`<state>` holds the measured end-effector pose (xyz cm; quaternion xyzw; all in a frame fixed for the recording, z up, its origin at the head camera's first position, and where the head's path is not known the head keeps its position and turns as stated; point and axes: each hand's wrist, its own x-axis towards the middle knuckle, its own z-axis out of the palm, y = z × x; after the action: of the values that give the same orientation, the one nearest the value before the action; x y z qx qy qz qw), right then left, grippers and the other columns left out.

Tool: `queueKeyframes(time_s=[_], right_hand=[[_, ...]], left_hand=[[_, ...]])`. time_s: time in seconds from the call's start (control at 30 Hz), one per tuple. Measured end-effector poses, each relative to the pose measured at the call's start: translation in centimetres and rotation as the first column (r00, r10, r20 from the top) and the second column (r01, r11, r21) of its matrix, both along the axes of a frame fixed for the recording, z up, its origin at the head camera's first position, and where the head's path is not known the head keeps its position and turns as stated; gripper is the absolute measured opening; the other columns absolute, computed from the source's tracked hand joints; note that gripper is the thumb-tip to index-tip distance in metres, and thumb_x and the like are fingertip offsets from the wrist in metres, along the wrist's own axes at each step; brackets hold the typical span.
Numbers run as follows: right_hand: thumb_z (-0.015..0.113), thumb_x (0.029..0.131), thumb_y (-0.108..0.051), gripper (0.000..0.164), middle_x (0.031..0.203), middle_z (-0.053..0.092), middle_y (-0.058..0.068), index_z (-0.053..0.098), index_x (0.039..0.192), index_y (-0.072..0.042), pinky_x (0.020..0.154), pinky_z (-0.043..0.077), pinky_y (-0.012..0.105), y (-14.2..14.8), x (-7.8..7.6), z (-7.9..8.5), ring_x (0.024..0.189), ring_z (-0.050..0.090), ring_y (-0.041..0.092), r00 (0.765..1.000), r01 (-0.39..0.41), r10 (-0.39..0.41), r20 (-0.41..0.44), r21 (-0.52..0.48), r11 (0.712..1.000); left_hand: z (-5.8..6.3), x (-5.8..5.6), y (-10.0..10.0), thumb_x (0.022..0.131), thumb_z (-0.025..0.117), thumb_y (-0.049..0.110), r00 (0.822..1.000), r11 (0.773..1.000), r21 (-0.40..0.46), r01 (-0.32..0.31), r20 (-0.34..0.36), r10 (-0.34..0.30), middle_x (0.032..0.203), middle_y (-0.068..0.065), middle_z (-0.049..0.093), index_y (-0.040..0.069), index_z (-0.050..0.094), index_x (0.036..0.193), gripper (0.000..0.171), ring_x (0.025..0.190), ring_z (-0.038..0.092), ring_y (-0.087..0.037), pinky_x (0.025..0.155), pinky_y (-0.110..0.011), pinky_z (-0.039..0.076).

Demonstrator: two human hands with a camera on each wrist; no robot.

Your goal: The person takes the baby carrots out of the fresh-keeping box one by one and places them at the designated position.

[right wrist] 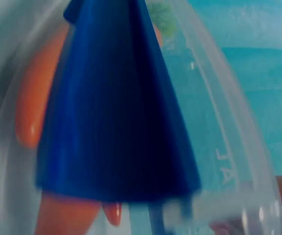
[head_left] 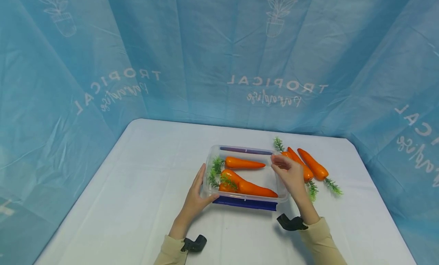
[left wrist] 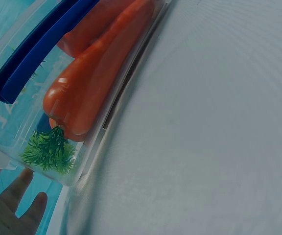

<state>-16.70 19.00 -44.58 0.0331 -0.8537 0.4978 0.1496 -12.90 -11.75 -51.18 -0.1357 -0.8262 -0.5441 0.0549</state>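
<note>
A clear plastic box (head_left: 281,185) with blue latches lies in front of me. Inside are a carrot (head_left: 244,163) along the back and, nearer the front, overlapping carrots (head_left: 257,188), their green tops to the left. Around the box's left front corner rests my left hand (head_left: 193,200), fingers extended along the side, thumb by the front edge. In the left wrist view its fingers look spread beyond the end wall. Over the right back corner hovers my right hand (head_left: 289,173), fingers loosely bent, no carrot visible in it. Whether it touches the rim is unclear.
Just right of the box, partly behind my right hand, several more carrots (head_left: 313,165) with green tops lie together. A white cloth covers the table (head_left: 151,173). Blue printed curtains (head_left: 205,66) hang behind it and at both sides.
</note>
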Motion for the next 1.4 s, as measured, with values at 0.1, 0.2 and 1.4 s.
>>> queueKeyframes(time_s=[0.1, 0.2, 1.4], right_hand=[[0.069, 0.086, -0.008, 0.03, 0.104, 0.071, 0.021, 0.067, 0.114, 0.003, 0.075, 0.049, 0.005, -0.6, -0.1, -0.6, 0.093, 0.067, 0.032, 0.999, -0.042, 0.042, 0.019, -0.008, 0.999], [0.07, 0.084, -0.007, 0.029, 0.1, 0.071, 0.02, 0.068, 0.111, 0.002, 0.079, 0.056, 0.017, -1.2, -0.1, -1.0, 0.09, 0.068, 0.031, 0.996, -0.087, 0.087, 0.0, 0.028, 0.996], [0.075, 0.081, -0.014, 0.042, 0.103, 0.072, 0.019, 0.064, 0.116, 0.007, 0.085, 0.058, 0.04, -2.2, 0.1, -1.6, 0.094, 0.069, 0.03, 0.852, -0.506, 0.462, 0.246, 0.157, 0.848]], left_hand=[[-1.7, -0.7, -0.2, 0.075, 0.079, 0.016, 1.0, 1.0, -0.002, -0.005, -0.011, 0.005, 0.161, -0.006, 0.015, 0.021, 0.013, 0.154, 0.103, 0.147, 0.019, -0.031, 0.115, -0.058, 0.025], [-2.3, -1.0, -0.4, 0.075, 0.08, 0.021, 1.0, 1.0, 0.004, -0.004, -0.023, 0.005, 0.161, -0.001, 0.015, 0.028, 0.012, 0.154, 0.104, 0.148, 0.02, -0.029, 0.115, -0.057, 0.025], [-1.6, -0.7, -0.1, 0.077, 0.077, 0.01, 1.0, 1.0, 0.021, 0.008, -0.008, -0.008, 0.161, -0.008, 0.014, 0.018, 0.012, 0.154, 0.101, 0.148, 0.018, -0.032, 0.115, -0.057, 0.024]])
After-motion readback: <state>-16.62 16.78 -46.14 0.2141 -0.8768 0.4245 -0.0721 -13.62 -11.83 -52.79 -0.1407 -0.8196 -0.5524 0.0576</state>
